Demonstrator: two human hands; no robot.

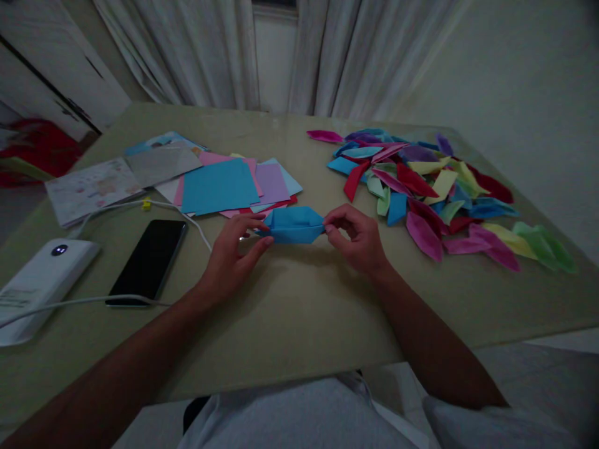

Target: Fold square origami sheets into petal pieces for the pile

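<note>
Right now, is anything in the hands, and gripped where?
Yes, a folded blue paper piece: the left hand holds its left end, the right hand pinches its right tip.

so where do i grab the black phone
Probably best from above, pinching both long edges near the middle: the black phone lies flat, dark face up, and a white cable crosses its near end, so avoid that end.

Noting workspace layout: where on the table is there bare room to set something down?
Bare patches: between the blue folded paper and the near edge of the table, and beyond that paper, between the colored sheets and the paper heap. Crowded: the heap, the sheets, and around the phone and white device.
</note>
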